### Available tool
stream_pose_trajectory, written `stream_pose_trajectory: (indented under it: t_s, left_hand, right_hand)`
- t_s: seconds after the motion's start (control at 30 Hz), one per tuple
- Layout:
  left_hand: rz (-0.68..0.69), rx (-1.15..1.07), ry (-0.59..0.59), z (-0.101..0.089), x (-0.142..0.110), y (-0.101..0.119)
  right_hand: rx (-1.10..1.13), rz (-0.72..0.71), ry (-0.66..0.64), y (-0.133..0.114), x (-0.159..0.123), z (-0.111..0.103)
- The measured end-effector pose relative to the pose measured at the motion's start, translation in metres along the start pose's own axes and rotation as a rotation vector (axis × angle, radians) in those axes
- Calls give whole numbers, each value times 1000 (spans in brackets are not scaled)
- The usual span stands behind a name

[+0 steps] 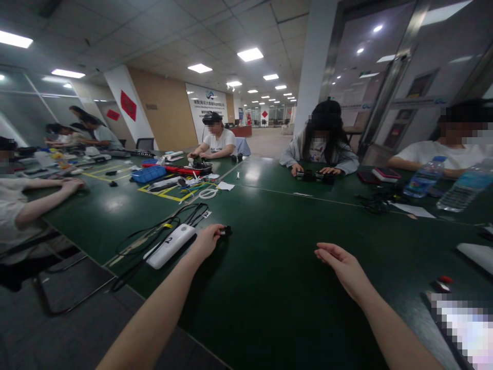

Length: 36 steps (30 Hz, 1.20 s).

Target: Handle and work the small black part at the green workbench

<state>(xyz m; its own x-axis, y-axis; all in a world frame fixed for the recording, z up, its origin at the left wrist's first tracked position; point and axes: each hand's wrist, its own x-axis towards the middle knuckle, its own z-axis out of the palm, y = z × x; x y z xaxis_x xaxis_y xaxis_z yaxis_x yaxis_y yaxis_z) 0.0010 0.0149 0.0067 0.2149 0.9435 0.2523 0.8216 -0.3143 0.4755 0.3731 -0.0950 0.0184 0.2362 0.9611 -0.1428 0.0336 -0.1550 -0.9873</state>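
My left hand is closed in a pinch over the left part of the green table. Between its fingertips is a small black object with a silver part; its exact kind is too small to tell. Just left of that hand lies a white power strip marked "2", with black cables beside it. My right hand is held over the table at the right, its fingers loosely extended and no object visible in them.
A blue basket, tools and a coiled white cable lie at the far left. Two water bottles stand at the right, near a phone-like screen, blurred out. Several people sit around the table; one across handles black objects.
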Motion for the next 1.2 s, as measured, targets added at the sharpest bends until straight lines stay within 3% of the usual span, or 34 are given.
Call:
stream_pose_trajectory:
  t_s: [0.7,1.0,1.2]
  left_hand:
    - [-27,55,-8,3,3,-1]
    - [37,68,-2,4,5,-4]
    - [-21,5,27,-2,4,-5]
  right_hand:
    - [20,4,21,-6,-4,4]
    - [-2,4,3,-2,-1,1]
    - [9,-5,-12,1,1,-1]
